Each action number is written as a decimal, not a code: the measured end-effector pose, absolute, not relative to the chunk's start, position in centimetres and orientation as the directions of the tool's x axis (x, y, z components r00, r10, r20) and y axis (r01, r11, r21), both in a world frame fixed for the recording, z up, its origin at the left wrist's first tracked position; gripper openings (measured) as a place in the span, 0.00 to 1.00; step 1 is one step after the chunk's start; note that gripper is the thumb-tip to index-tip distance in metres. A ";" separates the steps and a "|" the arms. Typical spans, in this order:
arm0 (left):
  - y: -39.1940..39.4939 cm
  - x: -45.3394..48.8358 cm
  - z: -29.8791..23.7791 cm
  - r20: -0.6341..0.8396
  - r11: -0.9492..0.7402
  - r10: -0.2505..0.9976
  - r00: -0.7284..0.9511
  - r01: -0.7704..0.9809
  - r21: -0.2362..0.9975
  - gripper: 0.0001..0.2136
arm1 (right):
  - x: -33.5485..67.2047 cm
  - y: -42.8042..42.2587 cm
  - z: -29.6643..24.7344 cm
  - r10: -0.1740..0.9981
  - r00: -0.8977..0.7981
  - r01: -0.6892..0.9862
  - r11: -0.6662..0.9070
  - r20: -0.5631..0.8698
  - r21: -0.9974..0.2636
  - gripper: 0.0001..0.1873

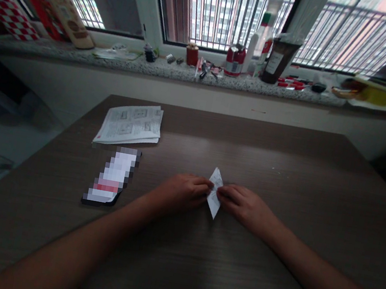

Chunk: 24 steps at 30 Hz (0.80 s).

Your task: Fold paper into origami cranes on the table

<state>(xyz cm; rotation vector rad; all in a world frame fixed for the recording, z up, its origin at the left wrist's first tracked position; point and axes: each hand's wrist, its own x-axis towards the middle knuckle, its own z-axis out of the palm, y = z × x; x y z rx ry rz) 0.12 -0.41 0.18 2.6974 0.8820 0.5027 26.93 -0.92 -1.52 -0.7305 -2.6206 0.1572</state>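
Note:
A small white folded paper piece (pixel 214 193), diamond-shaped with points toward and away from me, rests on the dark wooden table (pixel 285 171). My left hand (pixel 182 192) pinches its left side with fingers closed. My right hand (pixel 243 207) pinches its right side the same way. Both hands rest low on the table top, fingertips nearly meeting at the paper's middle.
A phone (pixel 111 177) lies left of my left hand. A stack of printed sheets (pixel 131 124) sits beyond it. The stone windowsill (pixel 118 62) behind the table holds a red can (pixel 234 60), a bottle (pixel 261 42), a dark cup (pixel 278 57) and small clutter.

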 end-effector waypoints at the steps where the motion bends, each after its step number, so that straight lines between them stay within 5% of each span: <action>1: -0.4 0.0 0.4 0.239 -0.785 0.600 0.764 0.504 0.359 0.09 | 27.0 -0.9 -1.5 0.503 -0.791 0.462 0.864 0.348 -0.197 0.15; 8: -0.7 -0.4 1.0 0.212 -0.771 0.593 0.777 0.472 0.427 0.13 | 28.3 -0.4 -1.3 0.471 -0.833 0.422 0.880 0.291 -0.218 0.23; 15: -1.4 0.2 1.6 0.237 -0.853 0.498 0.834 0.422 0.307 0.18 | 28.4 -0.6 -1.0 0.517 -0.811 0.489 0.856 0.273 -0.167 0.24; 24: -0.9 0.4 0.7 0.222 -0.812 0.580 0.784 0.534 0.235 0.15 | 28.1 -0.8 -0.6 0.548 -0.785 0.502 0.836 0.290 -0.221 0.21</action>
